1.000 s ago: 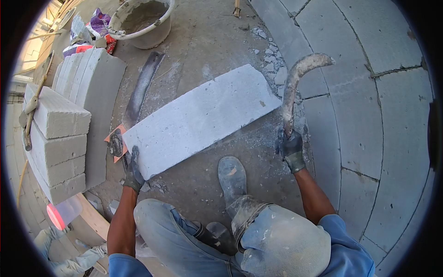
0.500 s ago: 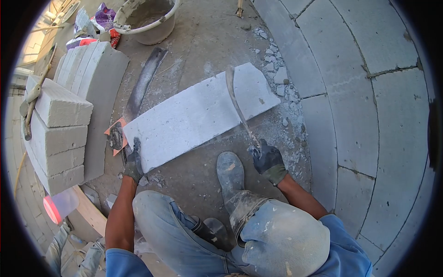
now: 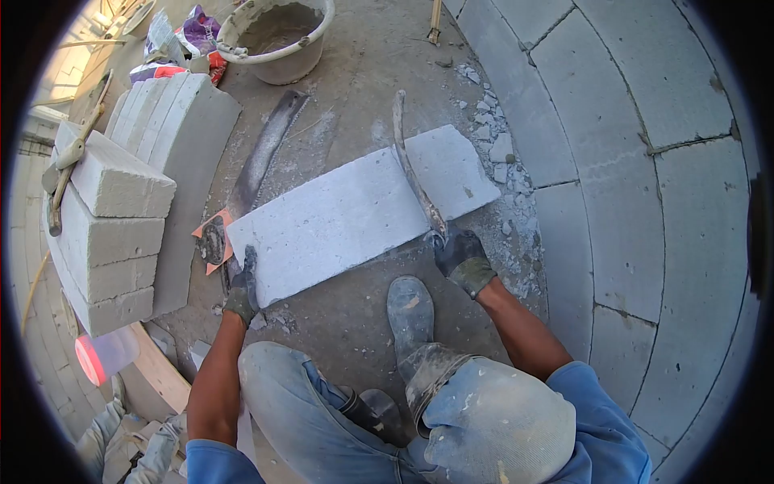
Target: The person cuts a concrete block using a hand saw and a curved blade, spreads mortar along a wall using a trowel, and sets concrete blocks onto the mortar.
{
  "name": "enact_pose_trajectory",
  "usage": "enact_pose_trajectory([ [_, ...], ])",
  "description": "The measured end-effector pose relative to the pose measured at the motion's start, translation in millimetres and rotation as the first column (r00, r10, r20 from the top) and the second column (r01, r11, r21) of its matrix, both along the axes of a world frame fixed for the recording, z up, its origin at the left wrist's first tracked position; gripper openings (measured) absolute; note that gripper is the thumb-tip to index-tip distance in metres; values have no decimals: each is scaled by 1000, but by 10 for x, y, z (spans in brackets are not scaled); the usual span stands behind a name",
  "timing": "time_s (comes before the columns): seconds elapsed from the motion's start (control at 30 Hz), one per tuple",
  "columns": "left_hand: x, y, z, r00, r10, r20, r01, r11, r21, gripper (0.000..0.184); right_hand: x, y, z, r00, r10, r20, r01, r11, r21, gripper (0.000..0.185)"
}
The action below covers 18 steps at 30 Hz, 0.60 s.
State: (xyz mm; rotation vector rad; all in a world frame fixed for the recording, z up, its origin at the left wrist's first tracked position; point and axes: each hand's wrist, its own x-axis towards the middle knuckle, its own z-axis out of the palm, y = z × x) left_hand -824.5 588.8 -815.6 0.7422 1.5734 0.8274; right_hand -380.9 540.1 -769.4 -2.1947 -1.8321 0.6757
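A long white lightweight block (image 3: 330, 218) lies aslant on the ground in front of me. Gloved in dark grey, my left hand (image 3: 243, 290) grips its near left corner, fingers along the top edge. My right hand (image 3: 459, 256), also gloved, is closed around the near end of what looks like a handsaw (image 3: 413, 179). Its narrow, stained blade shows nearly edge-on and bends across the block towards its right end. The teeth and the handle are hidden. A second handsaw (image 3: 270, 145) with an orange handle lies on the ground beyond the block's left end.
White blocks (image 3: 125, 234) are stacked at left, a wooden-handled tool (image 3: 71, 153) on top. Behind stand a mortar tub (image 3: 282, 68) and crumpled bags (image 3: 189, 40). A block wall (image 3: 613, 161) rises at right, with rubble (image 3: 500, 149) along its foot. A pink-lidded container (image 3: 105, 355) lies lower left.
My right hand and the handsaw have slid forward across the block, away from me. My left hand stays on the block's corner. The whole view has shifted slightly.
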Motion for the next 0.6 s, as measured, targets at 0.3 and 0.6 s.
enact_pose_trajectory([
  [0.3, -238, -134, -49, 985, -50, 163, 75, 986, -149, 74, 136, 72, 228, 995, -51, -85, 52, 998, 17, 42],
  [0.6, -426, -151, -90, 948, 33, 316, 26, 983, -180, 73, -46, 87, 734, 990, 20, -142, 13, 973, 232, 32],
])
